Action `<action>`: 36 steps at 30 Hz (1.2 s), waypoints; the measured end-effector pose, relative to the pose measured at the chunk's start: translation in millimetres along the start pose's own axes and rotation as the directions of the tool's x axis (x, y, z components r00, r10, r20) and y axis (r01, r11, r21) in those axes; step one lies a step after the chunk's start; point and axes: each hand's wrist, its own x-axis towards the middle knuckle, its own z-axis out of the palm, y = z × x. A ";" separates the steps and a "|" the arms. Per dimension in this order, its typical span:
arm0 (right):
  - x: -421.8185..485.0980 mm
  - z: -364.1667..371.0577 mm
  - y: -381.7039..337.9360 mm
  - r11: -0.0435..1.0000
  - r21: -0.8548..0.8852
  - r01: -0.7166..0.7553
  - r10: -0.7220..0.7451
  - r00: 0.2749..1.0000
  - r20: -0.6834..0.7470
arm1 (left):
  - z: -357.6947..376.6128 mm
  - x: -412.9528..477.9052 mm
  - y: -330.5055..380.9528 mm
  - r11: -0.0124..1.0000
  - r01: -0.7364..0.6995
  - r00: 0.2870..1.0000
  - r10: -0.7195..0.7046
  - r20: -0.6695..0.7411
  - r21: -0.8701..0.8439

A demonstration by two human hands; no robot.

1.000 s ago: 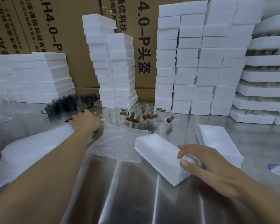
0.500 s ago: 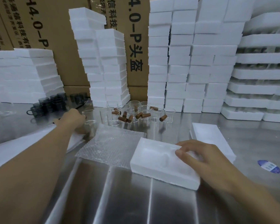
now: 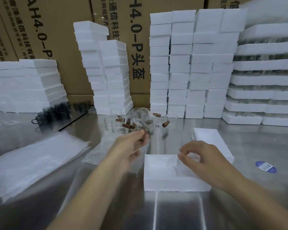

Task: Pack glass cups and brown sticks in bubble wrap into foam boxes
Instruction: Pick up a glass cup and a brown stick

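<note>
An open white foam box (image 3: 158,180) lies on the steel table in front of me, its moulded recesses facing up. My right hand (image 3: 204,160) hovers over the box's right half with loosely curled fingers and holds nothing. My left hand (image 3: 131,145) is raised left of the box and grips a clear glass cup (image 3: 140,116), blurred by motion; a bit of bubble wrap seems to hang below it. More clear glass cups (image 3: 171,117) and brown sticks (image 3: 126,125) stand behind. A bubble wrap sheet (image 3: 96,153) lies flat under my left forearm.
A second foam piece (image 3: 208,138) lies behind the box. A pile of clear wrap (image 3: 32,160) sits at the left, dark glass mugs (image 3: 56,110) behind it. Tall stacks of foam boxes (image 3: 181,63) and cardboard cartons line the back. A blue sticker (image 3: 265,166) is at the right.
The foam box now lies flat and open. My right hand has let go of it. My left hand has come back from the cups at the left, lifting a glass cup toward the box.
</note>
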 end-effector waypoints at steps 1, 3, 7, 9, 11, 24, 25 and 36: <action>0.1 0.6 -2.8 1.000 0.013 0.001 -0.001 1.000 -0.020 | 16.6 -3.0 -5.7 1.000 0.010 0.998 -0.010 0.056 0.000; -0.3 2.7 -7.6 1.000 0.027 0.004 -0.003 0.999 -0.045 | 41.7 -6.0 -8.9 1.000 -0.015 0.990 0.012 0.142 0.022; -0.8 8.6 -11.0 0.999 0.050 0.008 -0.001 0.992 -0.126 | 63.7 -7.2 -1.9 0.984 -0.167 0.975 0.155 0.161 0.067; -0.3 9.2 -10.6 0.994 0.108 -0.014 0.032 0.986 -0.165 | 69.5 -10.2 -0.7 0.979 -0.200 0.967 0.190 0.168 0.041; 0.5 9.3 -10.7 0.983 0.181 -0.010 0.043 0.983 -0.178 | 74.6 -14.7 -6.0 0.979 -0.206 0.959 0.198 0.201 0.017; -0.2 10.5 -28.0 0.924 0.368 0.105 0.007 0.957 -0.289 | 77.4 -27.3 -13.0 0.947 -0.316 0.911 0.318 0.262 -0.049; -0.8 10.0 -30.9 0.921 0.371 0.121 0.001 0.950 -0.313 | 78.0 -27.1 -12.1 0.939 -0.336 0.903 0.344 0.256 -0.075; -8.7 6.8 -46.5 0.925 0.297 0.237 -0.075 0.881 -0.468 | 73.0 -26.9 -11.0 0.886 -0.398 0.851 0.453 0.264 -0.238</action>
